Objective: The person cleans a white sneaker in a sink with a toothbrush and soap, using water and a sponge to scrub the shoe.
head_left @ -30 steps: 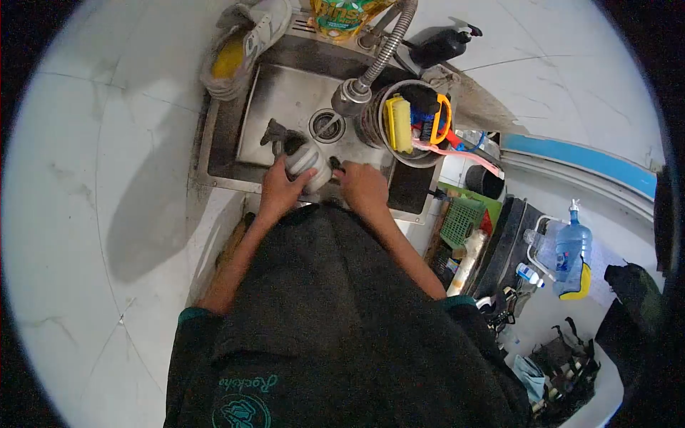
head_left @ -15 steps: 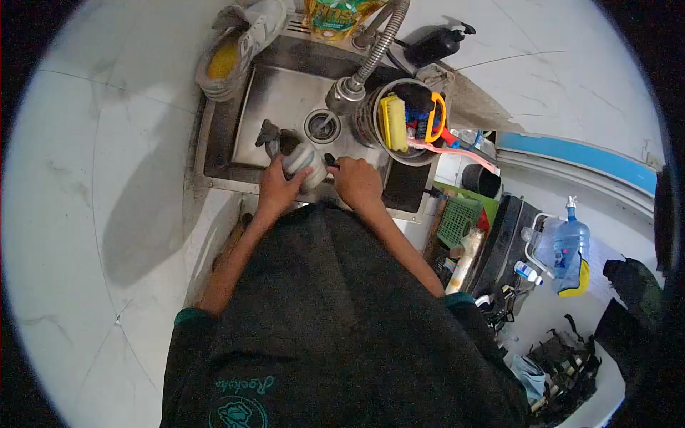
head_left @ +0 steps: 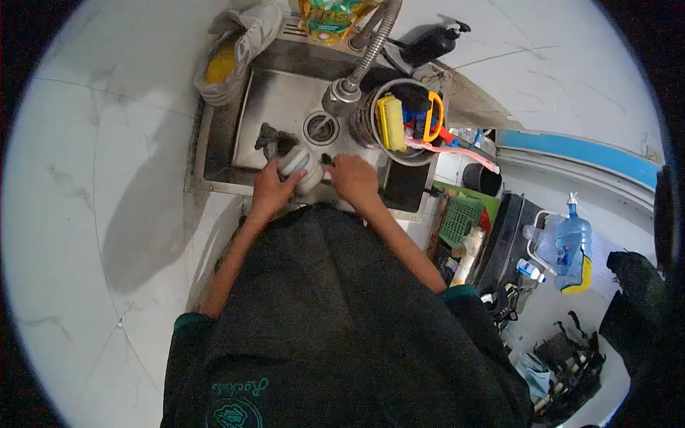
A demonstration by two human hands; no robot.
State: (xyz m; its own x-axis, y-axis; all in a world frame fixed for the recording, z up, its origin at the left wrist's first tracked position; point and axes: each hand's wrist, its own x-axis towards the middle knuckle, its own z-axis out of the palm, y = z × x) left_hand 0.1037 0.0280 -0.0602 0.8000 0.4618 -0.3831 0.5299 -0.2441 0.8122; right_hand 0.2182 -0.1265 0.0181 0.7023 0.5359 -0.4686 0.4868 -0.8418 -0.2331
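My left hand (head_left: 273, 189) is closed around a pale grey-white shoe (head_left: 305, 173), thumb pressed on its side. The shoe is held over the front of the steel sink (head_left: 275, 93), its dark upper (head_left: 275, 140) turned away from me. Just right of it, my right hand (head_left: 354, 177) is closed in a fist on what looks like a small brush (head_left: 327, 158); only its dark end shows past the fingers, close to the sole. Another white shoe (head_left: 239, 53) with a yellow inside rests on the sink's back-left corner.
A bucket (head_left: 378, 135) of brushes, one with a yellow block, stands in the sink's right side by the drain (head_left: 321, 129). Behind are a flexible faucet (head_left: 371, 53), a soap pouch (head_left: 332, 20) and a black pump bottle (head_left: 432, 46). A green basket (head_left: 460, 222) lies lower right.
The right hand has shifted slightly with the brush beside the shoe, and the shoe has turned a little in the left hand. The view has moved slightly.
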